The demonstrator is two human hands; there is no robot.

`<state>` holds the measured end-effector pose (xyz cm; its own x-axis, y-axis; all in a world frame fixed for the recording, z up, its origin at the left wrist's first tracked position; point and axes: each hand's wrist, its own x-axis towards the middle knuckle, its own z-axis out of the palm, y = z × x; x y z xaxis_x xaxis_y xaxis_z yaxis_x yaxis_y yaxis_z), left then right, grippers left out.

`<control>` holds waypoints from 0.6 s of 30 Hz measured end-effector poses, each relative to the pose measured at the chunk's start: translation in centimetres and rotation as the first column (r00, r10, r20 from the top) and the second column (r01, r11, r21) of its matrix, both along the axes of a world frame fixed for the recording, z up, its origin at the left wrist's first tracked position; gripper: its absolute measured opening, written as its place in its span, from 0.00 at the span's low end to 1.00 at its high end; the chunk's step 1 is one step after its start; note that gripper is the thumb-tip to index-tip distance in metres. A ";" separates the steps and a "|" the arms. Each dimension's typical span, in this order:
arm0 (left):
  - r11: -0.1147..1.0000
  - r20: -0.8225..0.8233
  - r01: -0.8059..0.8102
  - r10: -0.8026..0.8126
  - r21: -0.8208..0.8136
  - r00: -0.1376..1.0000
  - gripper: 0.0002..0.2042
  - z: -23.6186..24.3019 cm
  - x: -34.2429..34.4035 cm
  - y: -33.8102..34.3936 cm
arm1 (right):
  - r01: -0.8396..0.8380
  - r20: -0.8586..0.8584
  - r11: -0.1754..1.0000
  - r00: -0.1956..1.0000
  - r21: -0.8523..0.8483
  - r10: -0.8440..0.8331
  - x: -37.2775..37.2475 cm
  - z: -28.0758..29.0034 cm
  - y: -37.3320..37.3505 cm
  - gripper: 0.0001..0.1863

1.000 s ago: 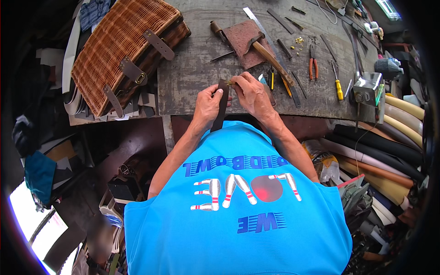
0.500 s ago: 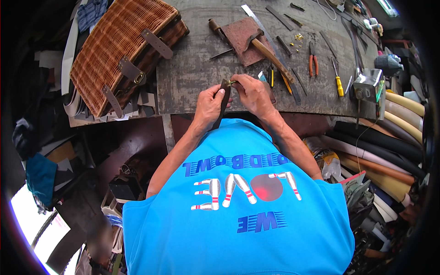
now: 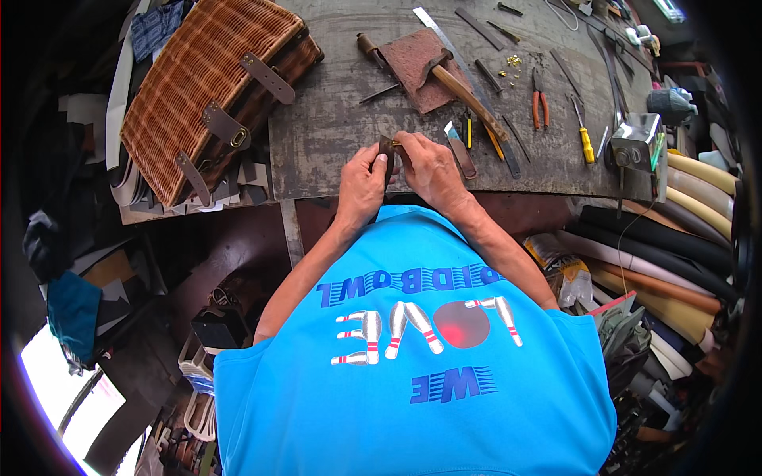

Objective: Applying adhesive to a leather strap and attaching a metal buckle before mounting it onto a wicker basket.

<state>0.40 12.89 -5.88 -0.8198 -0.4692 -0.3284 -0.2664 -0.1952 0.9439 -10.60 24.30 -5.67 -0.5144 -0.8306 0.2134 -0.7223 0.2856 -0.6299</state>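
Note:
Near the table's front edge, my left hand [image 3: 363, 181] is closed around a dark brown leather strap [image 3: 386, 149], its thumb on the near face. The strap stands nearly upright, its top end above the fingers. My right hand [image 3: 431, 166] pinches a small brass-coloured piece [image 3: 395, 143] against the strap's right side. The fingers hide most of that piece, so its exact kind does not show. Just right of the right hand lies a short-handled knife [image 3: 459, 151] with a pale blade tip.
A wicker basket [image 3: 202, 95] with leather straps stands on the left. On the table [image 3: 317, 151] lie a hammer [image 3: 472, 97] across a reddish slab [image 3: 405, 59], a metal ruler [image 3: 439, 36], pliers [image 3: 540, 99], a yellow screwdriver [image 3: 586, 139] and several brass bits [image 3: 513, 62]. Material rolls [image 3: 643, 246] fill the right.
My right hand has shifted slightly left, bringing the brass-coloured piece closer against the strap. The strap is turned more upright. More of the knife beside the right hand shows.

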 end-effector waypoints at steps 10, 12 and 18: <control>0.923 -0.095 0.016 -0.057 -0.385 0.994 0.14 0.7 0.3 -1.1 | 0.004 -0.090 0.992 0.996 -0.123 -0.015 0.5 1.1 0.0 0.17; 0.918 -0.075 0.035 -0.070 -0.395 0.995 0.15 2.0 0.4 -1.6 | -0.010 -0.092 0.990 0.996 -0.144 -0.004 0.6 1.7 0.1 0.16; 0.961 -0.136 -0.021 -0.017 -0.274 0.991 0.16 2.0 0.5 -2.1 | -0.076 -0.165 0.968 0.986 -0.239 0.037 0.6 3.5 0.3 0.18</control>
<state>0.90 10.82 -3.92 -0.8468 -0.5270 -0.0721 -0.1316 0.0763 0.9884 -9.99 24.61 -2.18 -0.4113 -0.7699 0.4879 -0.8289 0.0932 -0.5516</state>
